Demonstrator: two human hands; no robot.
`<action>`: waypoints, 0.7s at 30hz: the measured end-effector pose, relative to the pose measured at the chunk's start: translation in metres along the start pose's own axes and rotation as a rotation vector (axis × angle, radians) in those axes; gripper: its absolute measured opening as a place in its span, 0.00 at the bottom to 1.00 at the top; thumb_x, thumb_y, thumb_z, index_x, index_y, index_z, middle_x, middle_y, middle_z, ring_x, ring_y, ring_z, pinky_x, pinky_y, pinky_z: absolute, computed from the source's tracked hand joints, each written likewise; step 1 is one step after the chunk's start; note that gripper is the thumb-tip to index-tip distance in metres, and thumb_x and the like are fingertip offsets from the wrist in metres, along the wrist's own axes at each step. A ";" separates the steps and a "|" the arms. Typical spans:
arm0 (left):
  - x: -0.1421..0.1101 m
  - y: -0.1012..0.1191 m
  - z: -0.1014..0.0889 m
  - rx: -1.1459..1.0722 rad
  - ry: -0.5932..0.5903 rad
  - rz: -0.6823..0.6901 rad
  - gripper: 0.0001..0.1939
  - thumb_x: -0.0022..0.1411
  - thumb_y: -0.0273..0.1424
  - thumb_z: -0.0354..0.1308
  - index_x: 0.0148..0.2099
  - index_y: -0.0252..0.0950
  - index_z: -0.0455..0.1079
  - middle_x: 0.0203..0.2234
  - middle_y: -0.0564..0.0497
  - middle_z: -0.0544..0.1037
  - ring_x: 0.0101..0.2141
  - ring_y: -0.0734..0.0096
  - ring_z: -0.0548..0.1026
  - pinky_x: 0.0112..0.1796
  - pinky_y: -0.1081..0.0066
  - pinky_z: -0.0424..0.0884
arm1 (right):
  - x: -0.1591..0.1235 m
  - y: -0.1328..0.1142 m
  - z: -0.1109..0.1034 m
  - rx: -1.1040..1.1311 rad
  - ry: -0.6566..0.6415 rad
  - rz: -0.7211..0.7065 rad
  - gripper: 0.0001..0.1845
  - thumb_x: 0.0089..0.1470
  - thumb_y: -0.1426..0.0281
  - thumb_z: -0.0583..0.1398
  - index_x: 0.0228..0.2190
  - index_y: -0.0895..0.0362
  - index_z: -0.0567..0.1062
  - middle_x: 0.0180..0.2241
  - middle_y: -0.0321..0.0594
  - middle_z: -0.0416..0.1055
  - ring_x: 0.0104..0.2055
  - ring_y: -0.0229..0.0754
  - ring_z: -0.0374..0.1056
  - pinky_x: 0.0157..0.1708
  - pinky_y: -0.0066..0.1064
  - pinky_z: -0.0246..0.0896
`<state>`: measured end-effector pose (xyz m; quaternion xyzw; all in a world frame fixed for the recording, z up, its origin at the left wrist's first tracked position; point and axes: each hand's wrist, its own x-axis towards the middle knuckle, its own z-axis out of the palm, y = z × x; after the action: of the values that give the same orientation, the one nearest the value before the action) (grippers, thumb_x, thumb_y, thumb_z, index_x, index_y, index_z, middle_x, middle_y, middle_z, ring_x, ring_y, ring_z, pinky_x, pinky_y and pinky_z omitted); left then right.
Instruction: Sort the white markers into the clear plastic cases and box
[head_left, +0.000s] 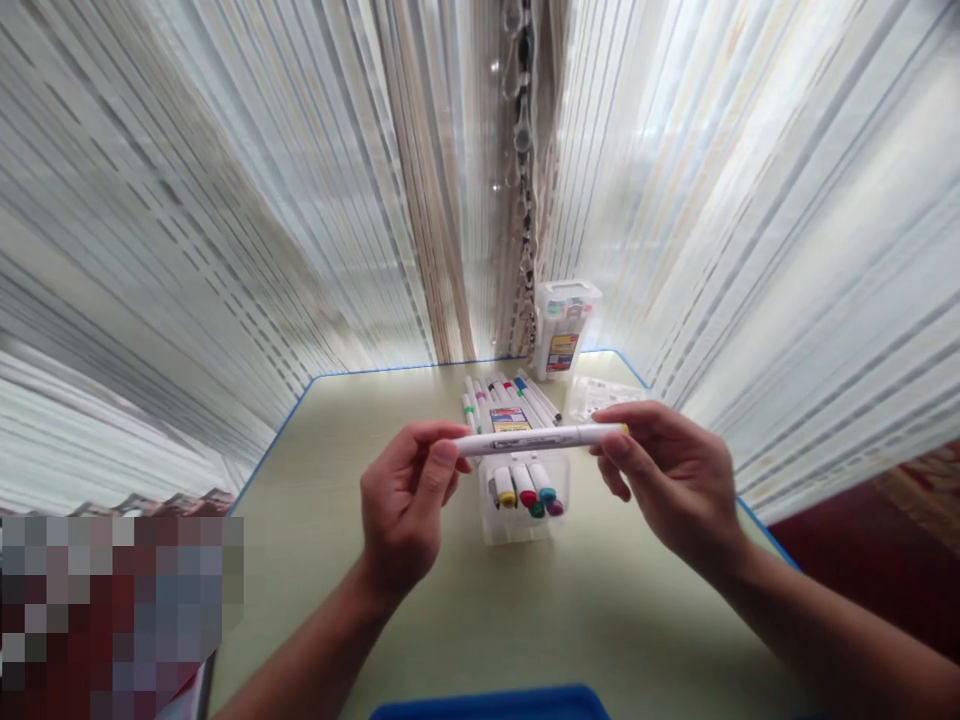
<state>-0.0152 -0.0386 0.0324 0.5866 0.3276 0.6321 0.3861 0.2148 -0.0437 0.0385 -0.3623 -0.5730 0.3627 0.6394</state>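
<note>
Striped curtains (247,180) across the whole back, meeting around a bead string (523,150) near the middle. Below, pale green table (300,560) with a thin blue edge.

From the left: left hand (409,500), pinched closed, thumb on top and fingers behind, on the left end of a white marker (525,441). Marker roughly level, up in front of the box, dark print along the side, yellow at the right tip. Bottom edge, near the middle: blue thing (491,706), mostly out of view, cannot tell what. Farther back, loose markers (480,392) fanned out on the table, white, with green, purple, black, red and blue on them. Nearer, clear box (517,532) with capped markers (527,485) inside, ends toward the camera: yellow, red, teal, green, purple. Label (508,416) just behind the held marker, partly hidden. At the far edge, upright case (566,325), translucent, yellow and blue label on the front. Just beside, clear plastic piece (611,393), flat, partly behind the right hand (671,475). Right thumb and forefinger closed on the marker's right end, lower fingers loosely curled below. Far right, beyond the table, dark red rug (840,540), patterned at the upper part.
</note>
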 end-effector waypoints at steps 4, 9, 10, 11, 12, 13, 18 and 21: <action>0.000 -0.002 0.001 0.002 0.016 -0.013 0.09 0.68 0.34 0.58 0.44 0.35 0.76 0.24 0.52 0.75 0.20 0.80 0.68 0.19 0.79 0.61 | -0.002 -0.001 0.000 -0.040 0.003 -0.013 0.08 0.58 0.67 0.66 0.39 0.56 0.79 0.20 0.34 0.70 0.17 0.32 0.61 0.13 0.24 0.56; -0.001 0.002 0.003 0.059 0.051 -0.020 0.10 0.65 0.35 0.62 0.43 0.33 0.76 0.22 0.52 0.75 0.20 0.78 0.67 0.19 0.79 0.62 | -0.002 -0.001 0.001 -0.053 0.006 -0.031 0.07 0.59 0.67 0.65 0.39 0.55 0.79 0.21 0.34 0.71 0.17 0.32 0.61 0.13 0.25 0.56; -0.002 0.003 0.003 0.075 0.057 -0.017 0.09 0.64 0.35 0.62 0.43 0.33 0.76 0.22 0.52 0.75 0.19 0.79 0.67 0.19 0.79 0.62 | -0.003 -0.002 0.002 -0.058 0.009 -0.031 0.06 0.59 0.67 0.65 0.39 0.55 0.79 0.21 0.34 0.72 0.17 0.33 0.62 0.13 0.25 0.56; -0.002 0.004 0.003 0.089 0.056 -0.010 0.09 0.64 0.34 0.63 0.43 0.34 0.76 0.22 0.53 0.74 0.19 0.79 0.67 0.20 0.79 0.62 | -0.003 -0.002 0.003 -0.062 0.014 -0.032 0.06 0.59 0.67 0.65 0.39 0.55 0.79 0.22 0.35 0.72 0.17 0.33 0.62 0.13 0.25 0.56; -0.002 0.004 0.003 0.100 0.046 0.002 0.09 0.63 0.33 0.63 0.43 0.34 0.76 0.22 0.53 0.74 0.19 0.79 0.67 0.20 0.79 0.63 | -0.003 -0.002 0.003 -0.066 0.019 -0.034 0.06 0.59 0.66 0.65 0.39 0.55 0.79 0.22 0.35 0.72 0.16 0.33 0.62 0.13 0.25 0.56; -0.002 0.004 0.002 0.107 0.035 0.014 0.08 0.63 0.33 0.64 0.43 0.34 0.76 0.22 0.54 0.74 0.19 0.80 0.67 0.20 0.79 0.63 | -0.003 -0.003 0.004 -0.070 0.022 -0.037 0.06 0.59 0.66 0.65 0.38 0.54 0.79 0.22 0.35 0.73 0.16 0.33 0.62 0.13 0.25 0.56; -0.004 0.003 0.001 0.111 0.016 0.030 0.08 0.62 0.30 0.64 0.44 0.35 0.76 0.23 0.54 0.73 0.19 0.81 0.66 0.20 0.80 0.63 | -0.003 -0.004 0.003 -0.092 0.017 -0.063 0.06 0.59 0.66 0.65 0.38 0.54 0.78 0.22 0.34 0.72 0.16 0.32 0.62 0.13 0.25 0.56; -0.004 0.005 0.004 0.071 0.055 -0.002 0.07 0.62 0.31 0.64 0.43 0.35 0.76 0.22 0.54 0.72 0.20 0.81 0.66 0.21 0.80 0.62 | -0.004 -0.003 0.002 -0.108 0.008 -0.076 0.06 0.60 0.67 0.64 0.39 0.54 0.78 0.21 0.33 0.71 0.17 0.33 0.62 0.14 0.25 0.57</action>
<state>-0.0114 -0.0450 0.0353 0.5820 0.3610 0.6354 0.3566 0.2123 -0.0485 0.0391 -0.3757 -0.6024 0.3054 0.6346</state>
